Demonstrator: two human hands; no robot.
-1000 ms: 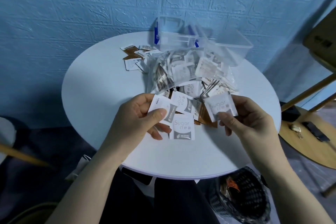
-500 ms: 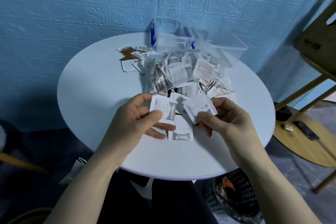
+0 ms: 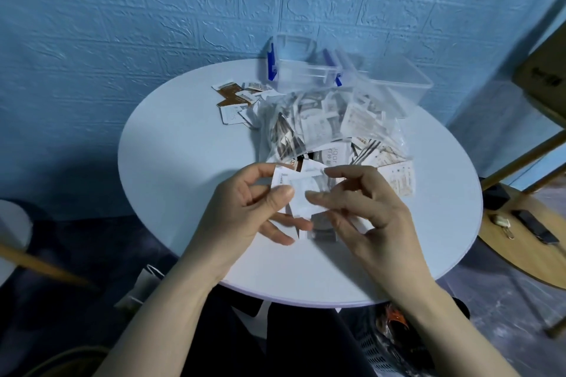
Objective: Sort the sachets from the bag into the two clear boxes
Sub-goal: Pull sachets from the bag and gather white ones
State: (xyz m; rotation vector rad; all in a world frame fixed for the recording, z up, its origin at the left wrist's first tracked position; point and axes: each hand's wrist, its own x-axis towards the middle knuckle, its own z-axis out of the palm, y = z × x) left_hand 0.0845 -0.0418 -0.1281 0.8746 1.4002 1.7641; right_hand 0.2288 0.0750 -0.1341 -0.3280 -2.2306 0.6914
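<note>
Gathering step: left hand (image 3: 242, 208) pinches a small stack of white sachets (image 3: 295, 193) over the near table (image 3: 183, 162), right hand (image 3: 364, 208) fingers curled at its edge, grip unclear; next move, carry stack to far clear boxes (image 3: 301, 75) behind the bag (image 3: 324, 125)

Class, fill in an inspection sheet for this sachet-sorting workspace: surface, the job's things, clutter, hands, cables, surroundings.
Surface: round white table, against a blue wall.
Job's things: clear bag of sachets mid-table; two clear boxes behind it; loose sachets left of the bag.
Clutter: nothing seen.
Hands: left hand pinches white sachets; right hand meets them with a blurred sachet, grip unclear.
Cables: nothing seen.
Surroundings: wooden stool on the right with small items; black basket under the table.
</note>
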